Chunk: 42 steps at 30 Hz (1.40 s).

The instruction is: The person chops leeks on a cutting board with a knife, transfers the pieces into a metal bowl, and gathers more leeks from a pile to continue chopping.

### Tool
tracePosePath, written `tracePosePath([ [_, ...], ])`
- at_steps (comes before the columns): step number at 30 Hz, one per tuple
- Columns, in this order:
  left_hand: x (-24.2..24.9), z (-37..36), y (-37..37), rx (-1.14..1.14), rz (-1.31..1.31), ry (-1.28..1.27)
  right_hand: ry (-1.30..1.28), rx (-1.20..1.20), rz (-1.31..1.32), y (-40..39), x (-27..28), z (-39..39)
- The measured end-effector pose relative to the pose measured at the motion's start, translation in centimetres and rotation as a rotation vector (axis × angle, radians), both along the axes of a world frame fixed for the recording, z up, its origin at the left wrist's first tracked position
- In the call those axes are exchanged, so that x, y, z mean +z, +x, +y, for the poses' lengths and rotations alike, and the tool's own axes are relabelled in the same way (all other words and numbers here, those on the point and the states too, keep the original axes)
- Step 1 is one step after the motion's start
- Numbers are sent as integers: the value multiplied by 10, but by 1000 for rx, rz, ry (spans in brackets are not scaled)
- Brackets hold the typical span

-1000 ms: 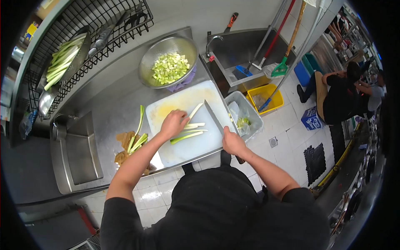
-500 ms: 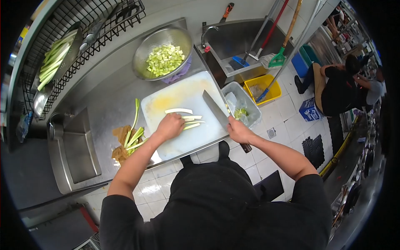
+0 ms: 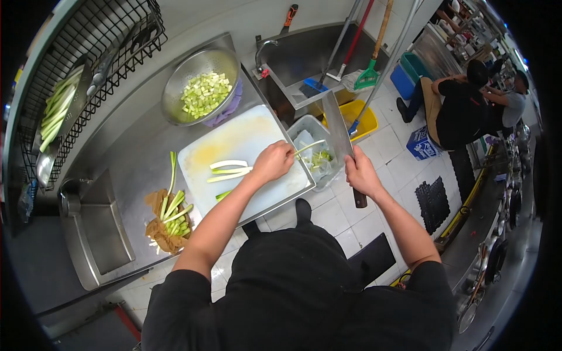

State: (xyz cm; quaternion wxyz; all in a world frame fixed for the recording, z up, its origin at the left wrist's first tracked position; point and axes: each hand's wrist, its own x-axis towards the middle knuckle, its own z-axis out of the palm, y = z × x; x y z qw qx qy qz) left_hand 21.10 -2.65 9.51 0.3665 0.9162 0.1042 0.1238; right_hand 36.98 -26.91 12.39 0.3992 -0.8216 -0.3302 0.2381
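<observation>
Left hand [image 3: 273,162] pinches a pale strip [image 3: 308,147] over the bin [image 3: 300,130]; we'd release w/ right hand's [image 3: 360,174] gripped cleaver [image 3: 338,127] held clear.

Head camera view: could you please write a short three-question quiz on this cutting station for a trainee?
1. True or false: the right hand holds the cleaver raised off the cutting board.
2. What does the left hand hold out over the clear bin?
3. Where are the diced green pieces? A) metal bowl B) sink C) yellow bucket

Key: 1 true; 2 a pale vegetable strip; 3 A.
</observation>
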Motion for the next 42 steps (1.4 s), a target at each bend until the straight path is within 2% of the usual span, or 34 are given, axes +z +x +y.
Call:
tracePosePath([
  [1, 4, 1, 8, 3, -3, 3, 3, 3, -3, 0, -3, 1],
  [3, 10, 8, 18, 9, -20, -192, 41, -71, -13, -6, -11, 2],
  [5, 0, 39, 2, 46, -23, -160, 60, -53, -50, -17, -22, 3],
  [7, -7, 79, -31, 34, 84, -71, 84, -37, -85, -34, -28, 6],
  [9, -14, 110, -76, -1, 357, 160, 27, -48, 3, -56, -25, 15],
  [10, -23, 116, -95, 6, 359, 161, -36, -14, 39, -62, -33, 19],
  [14, -50, 84, -148, 151, 220, 75, -35, 123, -40, -98, -40, 45],
  [16, -56, 56, -154, 250, 153, 43, -163, 245, 9, -111, -43, 60],
  [21, -67, 19, -153, 411, 24, 102, -225, 404, -60, -140, -44, 83],
  [27, -58, 15, -162, 349, 37, 65, -278, 477, -81, -151, -45, 89],
  [32, -56, 13, -160, 278, 40, 210, -356, 480, -88, -156, -23, 91],
  [35, -55, 13, -152, 282, 46, 169, -398, 464, -115, -159, -32, 93],
  [42, -63, 17, -143, 242, 62, 194, -452, 488, -157, -170, 10, 89],
])
